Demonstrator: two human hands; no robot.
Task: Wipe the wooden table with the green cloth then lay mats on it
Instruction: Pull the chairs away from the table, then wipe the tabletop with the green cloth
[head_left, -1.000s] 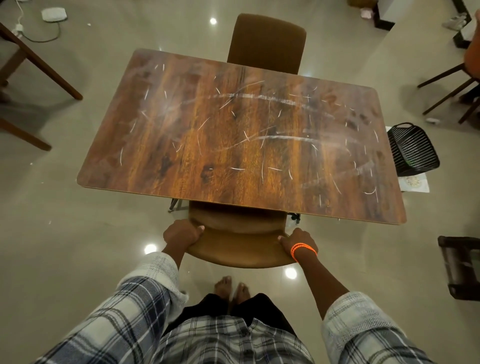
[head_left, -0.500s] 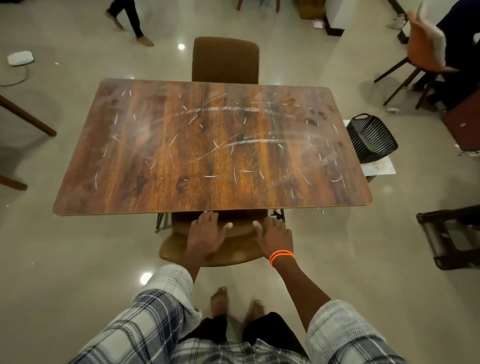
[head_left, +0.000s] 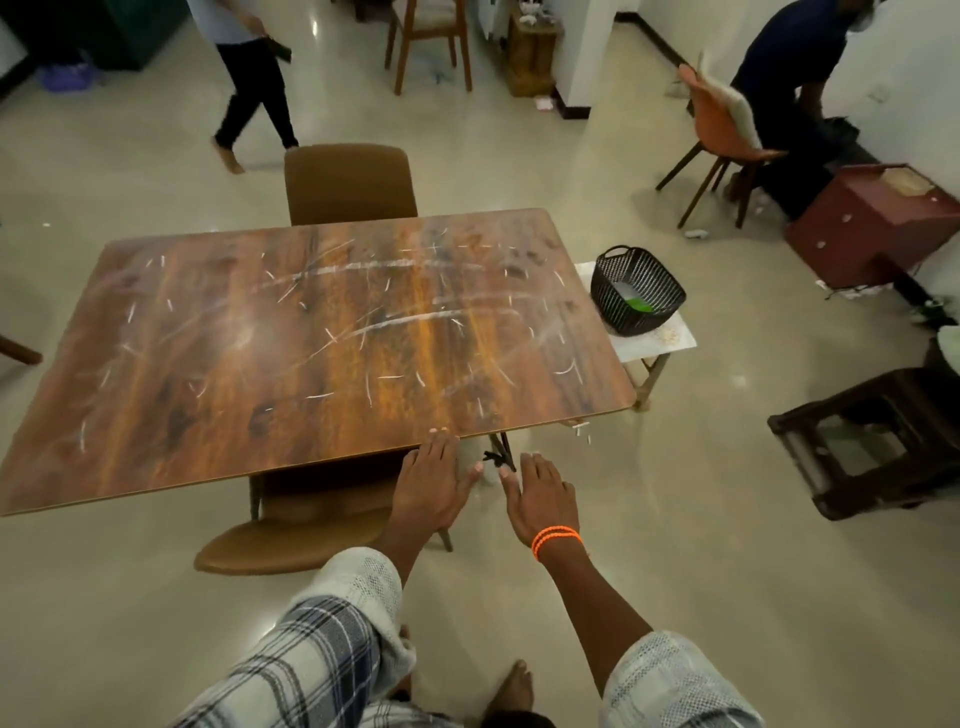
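Both hands, left hand (head_left: 428, 486) and right hand (head_left: 540, 499), are being held flat, empty, by the chalk-streaked wooden bench (head_left: 311, 353); the green cloth (head_left: 640, 305), likely soft and light, is lying in the black basket (head_left: 638, 291), best pinched anywhere by a fold.

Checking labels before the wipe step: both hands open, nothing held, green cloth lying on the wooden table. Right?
Not quite. The head view shows the green cloth inside the black basket right of the wooden table, not on it. Left hand and right hand are open, holding nothing.
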